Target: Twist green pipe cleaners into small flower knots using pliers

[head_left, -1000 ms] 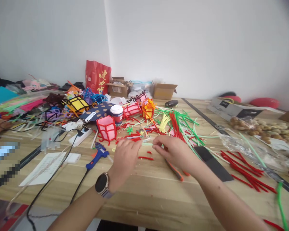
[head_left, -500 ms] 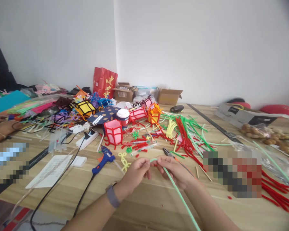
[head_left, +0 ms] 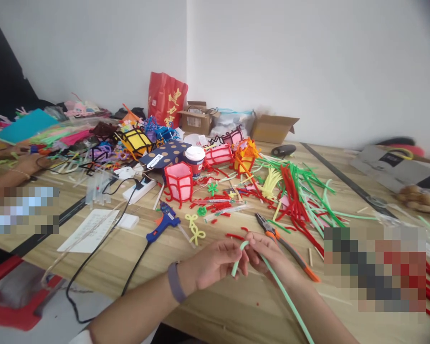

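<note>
A long pale green pipe cleaner (head_left: 284,294) runs between my hands, its short end curled over into a hook and its long tail reaching the bottom edge. My left hand (head_left: 218,263) pinches it by the curl, fingers closed. Close beside it, my right hand (head_left: 267,253) grips the same strip between thumb and fingers. Orange-handled pliers (head_left: 284,243) lie just beyond my right hand. Yellow looped pieces (head_left: 194,229) and a blue glue gun (head_left: 164,222) rest on the table beyond my left hand.
Pink-and-red lantern shapes (head_left: 178,181), a lidded cup (head_left: 195,160) and red and green pipe cleaners (head_left: 294,191) spread across the table (head_left: 218,308). A black cord (head_left: 139,267) trails from the glue gun. Another person's hand (head_left: 26,165) is at the left.
The view has shifted, so the table's objects appear moved. The pipe cleaner's short end now bends downward out of my left fingers, and more of the pliers shows.
</note>
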Tool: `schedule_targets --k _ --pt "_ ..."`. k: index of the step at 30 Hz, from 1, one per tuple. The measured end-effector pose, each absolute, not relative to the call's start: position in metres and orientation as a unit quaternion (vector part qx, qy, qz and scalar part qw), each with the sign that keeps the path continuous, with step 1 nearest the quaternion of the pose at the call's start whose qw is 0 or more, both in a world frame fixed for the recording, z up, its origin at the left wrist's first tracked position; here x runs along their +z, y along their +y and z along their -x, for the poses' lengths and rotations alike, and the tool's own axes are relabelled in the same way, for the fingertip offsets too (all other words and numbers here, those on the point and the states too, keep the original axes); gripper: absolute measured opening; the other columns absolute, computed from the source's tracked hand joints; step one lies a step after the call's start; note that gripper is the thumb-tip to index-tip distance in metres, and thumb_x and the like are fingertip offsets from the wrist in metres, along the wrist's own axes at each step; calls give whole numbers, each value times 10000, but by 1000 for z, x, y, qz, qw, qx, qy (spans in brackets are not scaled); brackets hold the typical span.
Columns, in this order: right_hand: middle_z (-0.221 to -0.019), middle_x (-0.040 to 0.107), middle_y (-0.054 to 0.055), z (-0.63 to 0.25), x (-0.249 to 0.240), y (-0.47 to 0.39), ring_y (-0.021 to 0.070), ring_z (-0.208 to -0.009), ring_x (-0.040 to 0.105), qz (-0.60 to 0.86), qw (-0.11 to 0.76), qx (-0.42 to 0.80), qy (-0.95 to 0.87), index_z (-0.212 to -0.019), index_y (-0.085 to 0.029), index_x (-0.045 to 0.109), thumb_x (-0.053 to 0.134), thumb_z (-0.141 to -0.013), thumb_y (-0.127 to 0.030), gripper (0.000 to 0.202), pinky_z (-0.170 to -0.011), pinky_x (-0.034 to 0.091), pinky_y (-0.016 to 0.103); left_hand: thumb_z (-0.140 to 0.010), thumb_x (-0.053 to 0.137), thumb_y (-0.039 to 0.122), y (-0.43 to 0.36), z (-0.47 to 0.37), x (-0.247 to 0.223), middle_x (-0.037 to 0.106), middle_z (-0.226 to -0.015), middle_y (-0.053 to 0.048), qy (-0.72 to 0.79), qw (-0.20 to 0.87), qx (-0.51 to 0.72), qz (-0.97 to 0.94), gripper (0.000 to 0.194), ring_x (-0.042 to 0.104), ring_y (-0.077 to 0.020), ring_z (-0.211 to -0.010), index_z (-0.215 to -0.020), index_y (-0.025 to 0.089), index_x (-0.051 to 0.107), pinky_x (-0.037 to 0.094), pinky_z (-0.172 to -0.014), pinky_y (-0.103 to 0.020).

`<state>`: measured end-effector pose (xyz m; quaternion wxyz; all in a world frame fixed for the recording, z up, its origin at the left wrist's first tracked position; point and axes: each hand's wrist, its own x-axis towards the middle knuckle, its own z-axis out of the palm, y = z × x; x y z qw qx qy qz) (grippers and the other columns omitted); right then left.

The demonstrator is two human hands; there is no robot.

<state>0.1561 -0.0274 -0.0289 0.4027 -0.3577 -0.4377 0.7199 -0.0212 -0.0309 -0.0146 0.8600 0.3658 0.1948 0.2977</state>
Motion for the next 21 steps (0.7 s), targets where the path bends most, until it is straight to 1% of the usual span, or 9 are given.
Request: schedule_targets --k 4,6,8,11,14,18,21 --pt "-440 447 -67 -159 -30 -27 55 -365 318 378 409 698 -450 -671 -176 516 686 -753 -518 391 -415 186 214 -653 761 487 -30 22 -16 585 -699 -21 209 852 285 -385 403 468 -74 -579 -727 120 612 296 -568 -224" --pt "-443 447 -65 -157 -29 -28 65 -375 328 377 418 697 -444 -669 -181 509 682 -760 -516 387 -426 204 219 -645 761 501 -31 22 -17 588 -680 -15 224 848 283 -388 420 443 -67 -556 -747 121 615 282 -566 -225" --pt "-449 456 -59 -154 -26 -30 77 -392 357 373 430 700 -432 -676 -180 518 677 -768 -508 376 -441 224 224 -631 764 512 -31 21 -19 588 -650 -8 243 842 288 -385 438 448 -73 -552 -776 126 618 259 -555 -228" --pt "-431 437 -62 -150 -21 -33 60 -374 291 382 436 705 -408 -689 -166 547 660 -778 -525 387 -422 170 215 -627 753 533 -30 20 -18 574 -606 8 276 827 308 -380 454 444 -75 -537 -800 137 614 219 -530 -229" --pt "-390 372 -83 -148 -17 -34 46 -347 208 384 442 718 -377 -704 -163 568 623 -795 -555 406 -394 116 210 -648 724 558 -28 20 -16 544 -559 21 300 810 319 -389 467 374 -57 -478 -821 137 617 172 -496 -232" --pt "-383 308 -105 -147 -17 -34 32 -336 163 360 444 742 -350 -713 -156 584 654 -783 -518 375 -366 115 194 -648 726 554 -27 19 -16 503 -547 38 316 813 312 -377 464 318 -41 -445 -843 148 613 109 -469 -235" --pt "-399 312 -107 -147 -18 -33 25 -338 170 335 444 760 -335 -715 -155 582 695 -759 -482 349 -358 120 182 -642 728 559 -27 18 -20 498 -546 41 326 813 316 -364 465 293 -30 -429 -815 149 594 102 -461 -233"
